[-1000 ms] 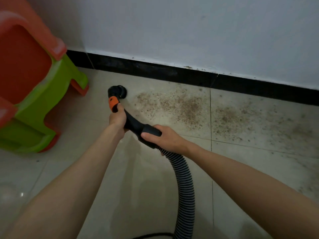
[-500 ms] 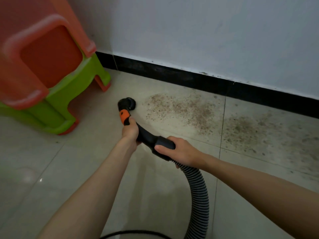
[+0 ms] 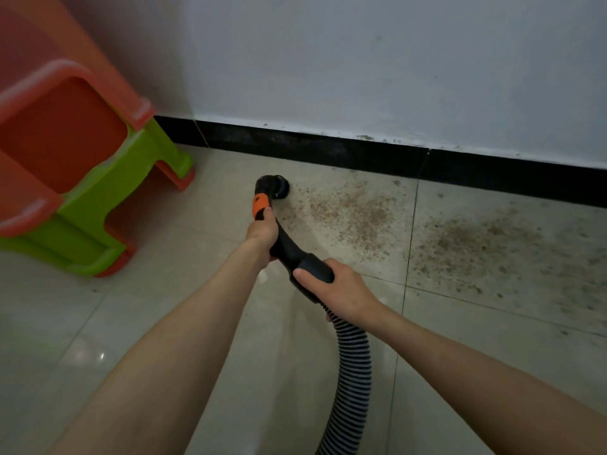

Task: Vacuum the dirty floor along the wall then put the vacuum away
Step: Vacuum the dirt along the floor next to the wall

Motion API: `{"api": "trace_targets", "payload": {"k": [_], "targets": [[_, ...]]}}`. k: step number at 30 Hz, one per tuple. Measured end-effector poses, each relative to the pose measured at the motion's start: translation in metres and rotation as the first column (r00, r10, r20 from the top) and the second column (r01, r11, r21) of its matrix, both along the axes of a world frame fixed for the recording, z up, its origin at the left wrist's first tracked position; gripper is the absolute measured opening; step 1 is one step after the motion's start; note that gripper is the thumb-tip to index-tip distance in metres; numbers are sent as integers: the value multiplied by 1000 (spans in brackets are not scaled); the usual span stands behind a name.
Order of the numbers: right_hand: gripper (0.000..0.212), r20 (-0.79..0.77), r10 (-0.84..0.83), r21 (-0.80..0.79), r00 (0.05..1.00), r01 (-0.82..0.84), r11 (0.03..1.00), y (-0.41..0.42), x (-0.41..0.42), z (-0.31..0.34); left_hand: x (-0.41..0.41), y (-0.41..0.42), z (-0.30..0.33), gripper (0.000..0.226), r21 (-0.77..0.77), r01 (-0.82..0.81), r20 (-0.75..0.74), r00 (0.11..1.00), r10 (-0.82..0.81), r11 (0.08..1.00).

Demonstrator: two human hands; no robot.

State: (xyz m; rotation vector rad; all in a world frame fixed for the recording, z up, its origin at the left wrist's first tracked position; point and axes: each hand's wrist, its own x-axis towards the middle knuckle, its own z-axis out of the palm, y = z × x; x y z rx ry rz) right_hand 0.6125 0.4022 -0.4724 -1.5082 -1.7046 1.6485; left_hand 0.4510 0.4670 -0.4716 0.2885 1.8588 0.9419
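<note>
Vacuum nozzle (image 3: 274, 185) seemingly unmoved at dirt (image 3: 348, 215) edge, both hands' fingers still gripping handle (image 3: 289, 247).

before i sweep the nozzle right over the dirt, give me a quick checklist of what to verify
1. Left hand grips the vacuum handle behind the orange collar: ok.
2. Right hand holds the cuff above the ribbed hose: ok.
3. Nozzle at the dirt patch's left edge: ok.
4. Path right along the baseboard unobstructed: ok.
5. Stacked stools apart from the nozzle: ok.
6. Suction on: cannot tell.
</note>
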Motion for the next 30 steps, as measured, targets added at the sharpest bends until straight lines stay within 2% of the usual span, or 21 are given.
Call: {"api": "trace_targets", "payload": {"k": [10,23,30], "targets": [[30,-50,-181,-1,982,181,983,8,18,-18,38,38,-7,57,-7,201,-124,972,-200,980],[45,118,-240,116,964,226,967,1,41,-15,64,48,-22,63,18,351,56,935,-351,936],[35,65,-235,77,970,229,970,-3,44,-14,66,38,-16,59,57,343,55,936,-346,937]]}}
